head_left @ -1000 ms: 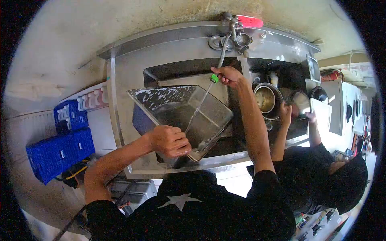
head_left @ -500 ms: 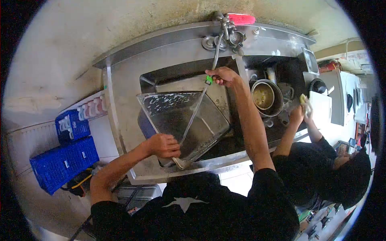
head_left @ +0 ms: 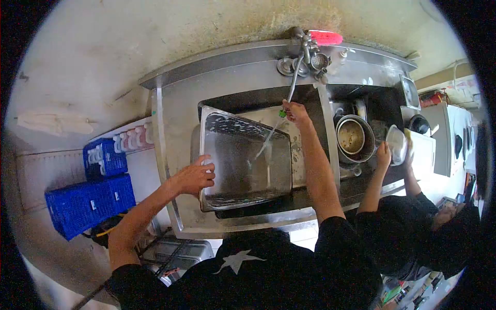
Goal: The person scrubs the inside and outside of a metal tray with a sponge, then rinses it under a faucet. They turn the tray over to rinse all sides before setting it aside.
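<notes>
A large rectangular metal pan [head_left: 232, 168] stands tilted in the left sink basin [head_left: 263, 114], its inside facing me, with white suds along the upper wall. My left hand [head_left: 196, 176] is closed around the pan's left rim. My right hand [head_left: 295, 111] is wrapped round the lower end of a long tap spout [head_left: 294, 80], by its green fitting [head_left: 282, 113]. From there a stream of water [head_left: 267, 140] runs down onto the pan's inner face.
Nested metal pots [head_left: 351, 137] stand in the right basin. Beside it, another person's hands [head_left: 383, 155] hold a clear bowl [head_left: 397, 144]. A pink-red object [head_left: 325, 37] and strainers [head_left: 320, 61] are behind the tap [head_left: 305, 46]. Blue crates [head_left: 90, 201] are at left.
The pan has been tipped up and turned, and my left hand has moved from its near corner to its left rim. The other person now holds a clear bowl.
</notes>
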The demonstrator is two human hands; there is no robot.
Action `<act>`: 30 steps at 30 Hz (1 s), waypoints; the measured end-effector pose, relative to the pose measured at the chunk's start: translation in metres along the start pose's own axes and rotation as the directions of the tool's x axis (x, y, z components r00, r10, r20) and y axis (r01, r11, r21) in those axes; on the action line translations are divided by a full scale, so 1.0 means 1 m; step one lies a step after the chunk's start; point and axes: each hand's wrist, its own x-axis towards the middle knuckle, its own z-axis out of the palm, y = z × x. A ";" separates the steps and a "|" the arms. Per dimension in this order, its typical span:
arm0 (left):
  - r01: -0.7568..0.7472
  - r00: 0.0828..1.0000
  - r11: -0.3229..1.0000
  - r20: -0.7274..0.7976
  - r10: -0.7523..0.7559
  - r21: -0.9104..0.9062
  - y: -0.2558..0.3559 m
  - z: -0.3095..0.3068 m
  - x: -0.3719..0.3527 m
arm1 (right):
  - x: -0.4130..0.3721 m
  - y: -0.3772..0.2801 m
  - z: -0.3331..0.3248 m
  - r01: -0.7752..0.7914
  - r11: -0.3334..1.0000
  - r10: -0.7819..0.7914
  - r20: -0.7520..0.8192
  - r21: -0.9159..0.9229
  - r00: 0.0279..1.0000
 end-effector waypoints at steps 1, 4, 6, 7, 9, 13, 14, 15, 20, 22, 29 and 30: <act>0.003 1.000 1.000 0.029 -0.002 -0.020 -0.002 -0.004 0.001 | 0.002 0.000 -0.003 -0.012 1.000 0.012 0.032 -0.012 0.999; 0.000 0.992 0.999 0.125 0.006 -0.048 0.001 -0.014 0.004 | -0.001 -0.001 -0.012 -0.049 0.998 0.051 0.062 -0.040 0.997; -0.019 0.979 1.000 0.204 0.023 -0.021 0.017 -0.018 0.005 | -0.003 -0.002 -0.007 -0.075 0.996 0.075 0.001 -0.043 0.997; -0.027 0.992 1.000 0.120 0.025 0.014 0.023 -0.004 0.003 | -0.002 -0.001 -0.006 -0.063 0.997 0.063 -0.008 -0.043 0.998; -0.037 0.998 0.996 -0.042 0.041 0.081 0.039 0.043 -0.004 | -0.002 0.003 -0.004 -0.044 0.998 0.043 -0.025 -0.035 0.999; 0.102 0.994 0.995 0.043 -0.101 -0.021 0.066 0.063 0.008 | -0.001 0.009 -0.006 0.027 0.996 -0.026 0.021 -0.086 0.999; 0.110 0.994 0.993 -0.017 -0.111 -0.042 0.063 0.074 0.012 | -0.005 0.006 -0.003 0.015 0.999 -0.017 -0.030 -0.046 0.999; 0.122 0.989 0.990 -0.079 -0.127 -0.065 0.062 0.084 0.016 | -0.006 0.007 -0.008 0.018 0.996 -0.020 -0.023 -0.085 1.000; 0.112 0.994 0.993 -0.006 -0.112 -0.038 0.015 0.113 0.024 | 0.012 0.011 -0.010 0.070 0.946 -0.061 0.040 -0.316 0.997; 0.142 0.981 0.990 -0.130 -0.141 -0.002 0.007 0.132 0.020 | 0.003 -0.003 -0.013 0.080 0.922 -0.057 0.071 -0.380 0.996; 0.302 0.894 0.943 0.303 -0.330 0.138 0.013 0.118 0.033 | 0.016 -0.031 -0.033 0.294 0.943 -0.287 0.068 -0.154 0.956; 0.333 0.878 0.942 0.351 -0.326 0.042 0.015 0.102 0.039 | 0.038 -0.027 -0.045 0.449 0.872 -0.444 0.072 -0.195 0.893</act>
